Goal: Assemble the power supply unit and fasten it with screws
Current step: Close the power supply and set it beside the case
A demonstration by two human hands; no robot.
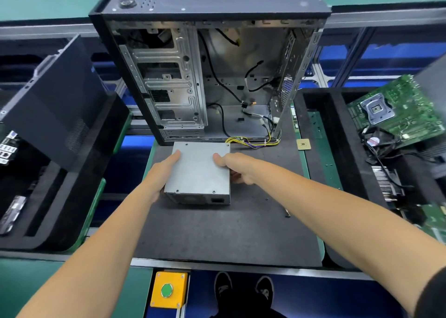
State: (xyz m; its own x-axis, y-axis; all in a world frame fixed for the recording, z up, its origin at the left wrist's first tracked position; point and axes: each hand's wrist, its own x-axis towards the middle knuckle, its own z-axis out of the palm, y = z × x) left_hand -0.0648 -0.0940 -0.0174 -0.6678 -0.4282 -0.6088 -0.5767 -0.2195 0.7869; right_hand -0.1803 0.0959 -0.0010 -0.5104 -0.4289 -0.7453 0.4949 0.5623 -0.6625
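Dark foam work mat (pixel 217 233) is covering the bench between green-edged trays. Open computer case (pixel 205 76) is standing on the mat's far part, side panel off. Grey power supply unit (pixel 199 173) is sitting on the mat just in front of the case, its yellow and black cables (pixel 253 142) trailing to the case's lower edge. Small tan chip (pixel 303 144) is lying at the mat's right edge. Loose dark screws (pixel 287 213) are lying right of the unit.

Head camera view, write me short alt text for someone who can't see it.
Both hands, left and right, hold a grey metal power supply box by its sides on a dark mat, just in front of an open, empty computer case. Yellow and black wires run from the box into the case, and a green circuit board lies to the right.
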